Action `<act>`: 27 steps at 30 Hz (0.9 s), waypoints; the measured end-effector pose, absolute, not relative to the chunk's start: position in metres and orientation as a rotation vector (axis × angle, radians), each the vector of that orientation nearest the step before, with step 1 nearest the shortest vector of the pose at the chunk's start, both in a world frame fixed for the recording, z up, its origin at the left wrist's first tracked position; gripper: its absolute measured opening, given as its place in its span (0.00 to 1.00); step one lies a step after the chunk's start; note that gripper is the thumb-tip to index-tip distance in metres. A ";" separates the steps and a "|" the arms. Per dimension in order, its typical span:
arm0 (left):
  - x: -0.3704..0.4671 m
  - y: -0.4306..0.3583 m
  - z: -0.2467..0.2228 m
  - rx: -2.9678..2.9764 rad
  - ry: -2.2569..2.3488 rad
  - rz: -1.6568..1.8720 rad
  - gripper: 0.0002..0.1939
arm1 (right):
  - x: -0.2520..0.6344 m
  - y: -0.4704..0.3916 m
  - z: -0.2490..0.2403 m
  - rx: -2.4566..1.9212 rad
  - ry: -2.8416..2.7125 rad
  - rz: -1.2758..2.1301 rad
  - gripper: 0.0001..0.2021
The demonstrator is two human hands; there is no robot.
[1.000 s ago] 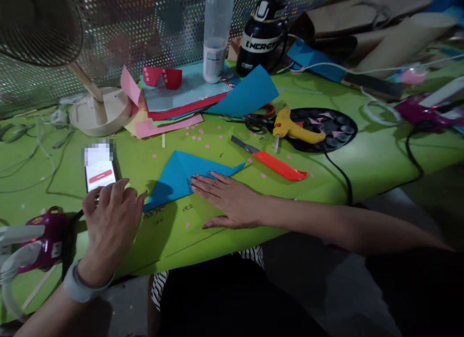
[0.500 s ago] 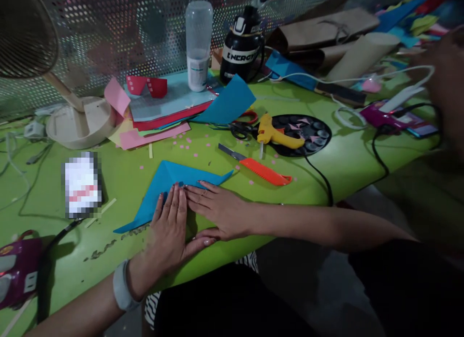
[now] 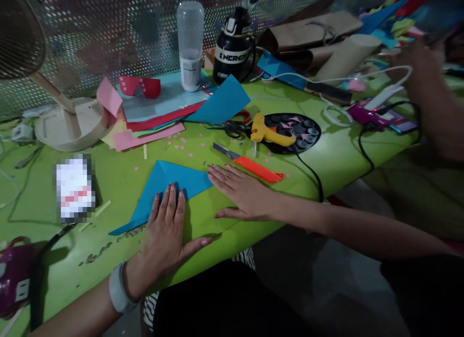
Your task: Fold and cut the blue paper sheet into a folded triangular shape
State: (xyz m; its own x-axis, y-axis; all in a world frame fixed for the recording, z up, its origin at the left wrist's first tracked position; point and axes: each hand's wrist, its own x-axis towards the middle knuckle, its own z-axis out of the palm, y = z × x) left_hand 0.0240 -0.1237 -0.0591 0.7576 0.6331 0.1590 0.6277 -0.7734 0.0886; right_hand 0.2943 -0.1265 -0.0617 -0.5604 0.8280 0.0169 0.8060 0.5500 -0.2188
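A folded sheet of blue paper [image 3: 165, 178] lies on the green table in front of me, roughly a triangle with its peak pointing away. My left hand [image 3: 166, 230] rests flat on its lower edge, fingers stretched out and thumb spread to the right. Flat over the paper's right corner is my right hand [image 3: 246, 192], fingers extended, hiding that tip. Just beyond my right hand lies an orange utility knife [image 3: 259, 169] with its blade out. Behind the knife are a yellow glue gun [image 3: 270, 134] and scissors [image 3: 235, 129].
Coloured paper sheets [image 3: 159, 115] are stacked behind, near a clear bottle [image 3: 191, 47] and a black flask [image 3: 234, 56]. A fan base [image 3: 72, 126] and a phone [image 3: 75, 188] stand left. Cords cross the right side, where another person's arm [image 3: 431, 95] reaches in.
My right hand has slid right along the paper, from beside my left hand out to the right corner. My left hand stays pressed on the sheet. The view has shifted slightly.
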 end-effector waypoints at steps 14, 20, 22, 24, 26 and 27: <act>0.013 -0.089 -0.020 2.594 1.268 0.273 0.26 | 0.250 -0.113 -0.064 -1.058 -2.757 0.372 0.44; 0.012 -0.062 -0.017 2.519 1.271 0.142 0.18 | 0.250 -0.114 -0.063 -1.058 -2.755 0.363 0.44; 0.015 -0.063 -0.019 2.541 1.267 0.100 0.17 | 0.250 -0.114 -0.064 -1.058 -2.744 0.364 0.44; 0.017 -0.066 -0.019 2.558 1.294 0.053 0.17 | 0.250 -0.115 -0.064 -1.062 -2.737 0.364 0.44; 0.017 -0.068 -0.019 2.563 1.321 0.022 0.17 | 0.250 -0.115 -0.065 -1.066 -2.733 0.357 0.44; 0.017 -0.069 -0.019 2.563 1.327 0.018 0.17 | 0.250 -0.115 -0.064 -1.069 -2.733 0.349 0.44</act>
State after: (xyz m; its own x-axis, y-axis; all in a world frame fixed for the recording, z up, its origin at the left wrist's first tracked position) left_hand 0.0167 -0.0694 -0.0187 0.5839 0.8049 -0.1054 0.8018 -0.5516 0.2298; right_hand 0.2499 -0.1154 -0.0645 -0.7230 0.6854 0.0866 0.6416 0.7127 -0.2836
